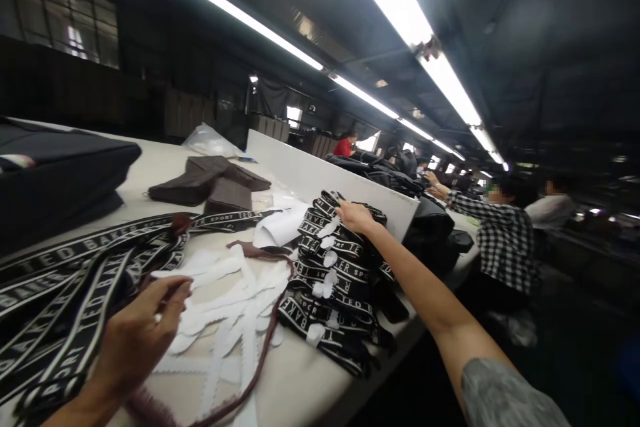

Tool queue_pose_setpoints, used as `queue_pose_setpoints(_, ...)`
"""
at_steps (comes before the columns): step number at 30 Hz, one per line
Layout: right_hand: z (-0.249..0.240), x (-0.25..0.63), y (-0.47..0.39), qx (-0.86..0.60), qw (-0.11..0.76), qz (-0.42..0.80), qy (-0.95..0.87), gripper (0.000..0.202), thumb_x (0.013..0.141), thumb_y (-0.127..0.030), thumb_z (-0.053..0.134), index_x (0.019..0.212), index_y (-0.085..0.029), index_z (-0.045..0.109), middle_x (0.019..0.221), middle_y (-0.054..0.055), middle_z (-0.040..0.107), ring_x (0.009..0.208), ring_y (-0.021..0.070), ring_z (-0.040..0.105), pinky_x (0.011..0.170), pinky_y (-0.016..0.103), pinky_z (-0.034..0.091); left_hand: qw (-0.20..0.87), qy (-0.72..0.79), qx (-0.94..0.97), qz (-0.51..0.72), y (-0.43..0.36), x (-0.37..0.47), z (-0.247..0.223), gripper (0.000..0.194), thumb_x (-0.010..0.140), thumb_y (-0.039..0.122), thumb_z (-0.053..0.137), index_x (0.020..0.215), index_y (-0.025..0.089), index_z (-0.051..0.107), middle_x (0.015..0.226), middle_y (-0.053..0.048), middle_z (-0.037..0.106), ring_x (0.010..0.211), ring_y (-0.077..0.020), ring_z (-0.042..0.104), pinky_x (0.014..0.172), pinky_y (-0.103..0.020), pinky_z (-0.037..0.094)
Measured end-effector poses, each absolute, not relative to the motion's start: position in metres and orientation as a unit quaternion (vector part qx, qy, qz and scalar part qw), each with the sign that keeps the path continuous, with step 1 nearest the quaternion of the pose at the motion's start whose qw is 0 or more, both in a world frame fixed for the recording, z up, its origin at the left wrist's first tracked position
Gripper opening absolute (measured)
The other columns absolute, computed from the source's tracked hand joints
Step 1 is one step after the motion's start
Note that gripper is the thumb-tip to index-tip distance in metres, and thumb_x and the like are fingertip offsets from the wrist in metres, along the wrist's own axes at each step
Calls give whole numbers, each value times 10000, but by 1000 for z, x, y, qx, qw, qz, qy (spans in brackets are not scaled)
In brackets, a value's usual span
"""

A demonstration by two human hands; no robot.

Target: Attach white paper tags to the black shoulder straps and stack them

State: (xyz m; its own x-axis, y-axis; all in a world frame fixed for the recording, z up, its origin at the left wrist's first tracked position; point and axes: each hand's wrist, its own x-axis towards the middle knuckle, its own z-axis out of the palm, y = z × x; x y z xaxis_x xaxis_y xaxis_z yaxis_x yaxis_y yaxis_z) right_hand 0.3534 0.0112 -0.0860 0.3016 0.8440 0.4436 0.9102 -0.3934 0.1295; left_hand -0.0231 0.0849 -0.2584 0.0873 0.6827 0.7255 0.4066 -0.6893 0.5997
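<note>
My left hand (145, 327) is above the table at the left, thumb and fingertips pressed together; whatever lies between them is too small to make out. Beside it lie long black straps (95, 280) with white lettering and stripes. White paper-like strips (240, 300) are scattered to its right, with a dark red cord (267, 340) curving around them. My right hand (356, 217) reaches to the far end of a stack of folded lettered straps (325, 273) with round white pieces on them. Its fingers rest on the top bundle, fingertips partly hidden.
A low white board (320, 170) stands behind the stack. Dark grey pouches (210, 183), a clear plastic bag (213, 140) and a black bag (60, 173) lie on the table (295, 380). At the right, a person in a checked shirt (505, 240) works beside black bags (433, 230).
</note>
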Motion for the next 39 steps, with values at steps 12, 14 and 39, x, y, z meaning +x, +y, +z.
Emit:
queue_pose_setpoints(12,-156,231,50,-618,257,-50,-741,234,921,-263,545,1053,-218,733,1098,59,715,989,211,660,911,338,494,241,455,603,609,92,-41,-245,240,866,378,510,962,186,618,771,-33,670,618,-167,630,606,-266,499)
queue_pose_setpoints(14,-185,197,67,-609,252,56,-750,180,872,-255,621,984,-228,759,1042,49,735,914,210,682,855,335,519,254,487,549,630,102,-51,-243,225,839,343,518,962,176,606,785,-38,666,610,-164,626,592,-263,500)
queue_pose_setpoints(39,-149,72,248,-604,259,-107,-746,363,832,-47,403,1102,-153,622,1033,137,677,997,261,595,904,368,401,276,553,484,619,119,-62,-262,199,810,330,497,926,202,595,770,-38,661,631,-190,628,600,-303,504)
